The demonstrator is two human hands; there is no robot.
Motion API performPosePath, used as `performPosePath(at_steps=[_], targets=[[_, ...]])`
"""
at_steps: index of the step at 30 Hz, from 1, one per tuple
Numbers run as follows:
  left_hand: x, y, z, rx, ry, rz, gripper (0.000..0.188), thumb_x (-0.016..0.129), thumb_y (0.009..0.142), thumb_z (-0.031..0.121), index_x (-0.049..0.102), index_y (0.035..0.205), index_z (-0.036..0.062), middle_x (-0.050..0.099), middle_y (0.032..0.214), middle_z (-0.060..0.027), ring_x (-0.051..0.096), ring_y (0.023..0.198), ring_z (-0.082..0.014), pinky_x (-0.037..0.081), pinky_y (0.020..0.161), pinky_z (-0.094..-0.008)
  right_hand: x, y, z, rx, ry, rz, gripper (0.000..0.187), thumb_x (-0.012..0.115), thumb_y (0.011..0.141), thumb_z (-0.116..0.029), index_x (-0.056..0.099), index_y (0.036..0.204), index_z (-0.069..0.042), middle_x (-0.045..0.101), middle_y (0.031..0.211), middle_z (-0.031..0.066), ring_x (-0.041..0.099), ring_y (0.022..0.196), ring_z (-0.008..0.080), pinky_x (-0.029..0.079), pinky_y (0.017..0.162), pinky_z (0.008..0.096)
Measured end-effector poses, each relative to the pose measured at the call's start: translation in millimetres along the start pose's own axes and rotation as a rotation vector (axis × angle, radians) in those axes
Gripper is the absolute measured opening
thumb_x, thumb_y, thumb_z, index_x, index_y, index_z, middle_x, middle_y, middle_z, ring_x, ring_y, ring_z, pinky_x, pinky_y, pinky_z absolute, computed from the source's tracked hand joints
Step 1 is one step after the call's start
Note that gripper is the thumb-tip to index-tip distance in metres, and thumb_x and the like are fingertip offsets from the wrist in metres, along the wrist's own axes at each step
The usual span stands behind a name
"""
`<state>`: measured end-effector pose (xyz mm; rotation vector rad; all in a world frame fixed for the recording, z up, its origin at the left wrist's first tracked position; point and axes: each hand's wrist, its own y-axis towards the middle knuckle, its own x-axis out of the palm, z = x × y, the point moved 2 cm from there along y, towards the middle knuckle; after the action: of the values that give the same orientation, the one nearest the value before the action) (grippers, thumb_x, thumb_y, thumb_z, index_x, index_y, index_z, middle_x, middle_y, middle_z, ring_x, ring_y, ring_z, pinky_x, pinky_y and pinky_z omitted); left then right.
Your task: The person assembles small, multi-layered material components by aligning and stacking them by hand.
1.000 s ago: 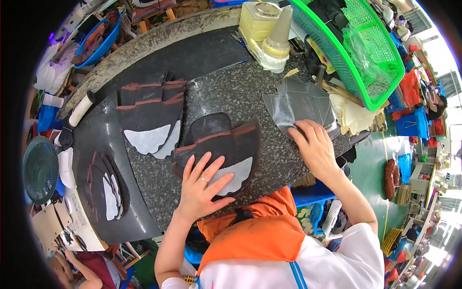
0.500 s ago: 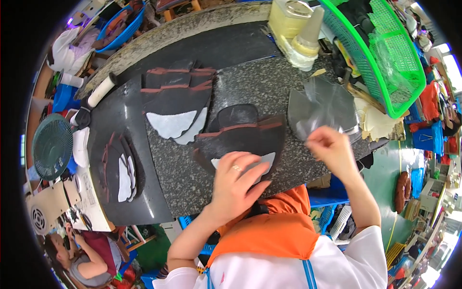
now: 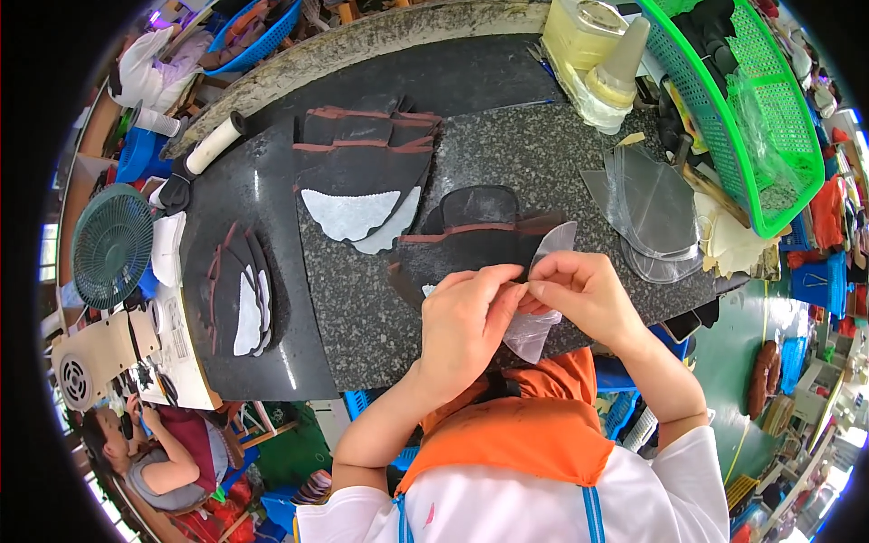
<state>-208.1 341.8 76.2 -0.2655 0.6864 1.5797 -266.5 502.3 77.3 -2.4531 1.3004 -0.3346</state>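
A clear, curved plastic sheet (image 3: 556, 239) is pinched in front of my body, bent between my two hands. My right hand (image 3: 587, 299) grips it with thumb and forefinger. Fingertip to fingertip with it, my left hand (image 3: 460, 321) is also closed at the sheet's edge. Just beyond them lies a dark fabric shoe upper piece (image 3: 471, 237) with reddish-brown edging; my left hand covers part of its white patch. To the right rests a stack of similar clear plastic sheets (image 3: 647, 204) on the speckled stone slab (image 3: 367, 308).
More dark upper pieces lie in an overlapping pile (image 3: 367, 176) at the slab's back left and in another pile (image 3: 243, 290) farther left. A glue container with a cone (image 3: 618, 68) stands at the back, beside a green basket (image 3: 751, 204). A green fan (image 3: 113, 244) and a seated person (image 3: 167, 466) are at left.
My right hand has brought one clear sheet from the stack over to my left hand. My left hand has risen slightly off the dark upper and now pinches the sheet too.
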Motion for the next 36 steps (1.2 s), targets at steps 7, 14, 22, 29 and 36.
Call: performPosePath(at_steps=[7, 14, 22, 29, 36], targets=[[-2, -6, -5, -0.514, -0.4, -0.124, 0.01, 0.061, 0.09, 0.005, 0.065, 0.097, -0.0017, 0.07, 0.089, -0.0067, 0.067, 0.079, -0.0127, 0.053, 0.072, -0.0268, 11, -4, 14, -0.195, -0.067, 0.071, 0.008, 0.058, 0.086, -0.002, 0.062, 0.092, 0.002, 0.064, 0.078, 0.0043, 0.059, 0.069, 0.0085, 0.049, 0.062, 0.0236], [20, -14, -20, -0.411, -0.702, 0.149, 0.019, 0.061, 0.093, 0.007, 0.065, 0.108, -0.0036, 0.064, 0.087, -0.0014, 0.057, 0.075, -0.0064, 0.045, 0.063, -0.0206, 31, -4, 20, -0.301, -0.05, 0.202, 0.008, 0.059, 0.081, 0.0, 0.061, 0.089, 0.003, 0.063, 0.075, 0.0057, 0.06, 0.067, 0.0087, 0.049, 0.061, 0.0231], [5, -19, -1, -0.257, -0.259, 0.077, 0.024, 0.058, 0.088, -0.002, 0.065, 0.11, -0.0017, 0.056, 0.075, -0.0125, 0.056, 0.061, -0.0187, 0.045, 0.056, -0.0291, 31, 3, 10, -0.384, -0.426, 0.228, 0.021, 0.074, 0.08, -0.012, 0.058, 0.073, 0.0, 0.057, 0.066, 0.0086, 0.058, 0.056, 0.0162, 0.045, 0.05, 0.0283], [-32, -17, -25, -0.596, -0.57, 0.12, 0.024, 0.047, 0.096, 0.002, 0.066, 0.109, -0.0023, 0.06, 0.084, -0.0028, 0.059, 0.067, -0.0076, 0.048, 0.058, -0.0222, 9, -6, 8, -0.905, -0.737, 0.242, 0.024, 0.071, 0.069, 0.0, 0.05, 0.06, -0.006, 0.054, 0.062, 0.0051, 0.054, 0.049, 0.0216, 0.042, 0.043, 0.0315], [-17, 19, -1, 0.004, -0.138, 0.524, 0.016, 0.057, 0.088, 0.001, 0.065, 0.102, 0.0007, 0.06, 0.074, -0.0072, 0.052, 0.056, -0.014, 0.042, 0.052, -0.0272, 57, 0, 16, -0.709, -0.063, 0.571, 0.027, 0.065, 0.079, 0.003, 0.052, 0.102, -0.002, 0.061, 0.092, 0.0087, 0.065, 0.076, 0.0156, 0.052, 0.061, 0.0256]])
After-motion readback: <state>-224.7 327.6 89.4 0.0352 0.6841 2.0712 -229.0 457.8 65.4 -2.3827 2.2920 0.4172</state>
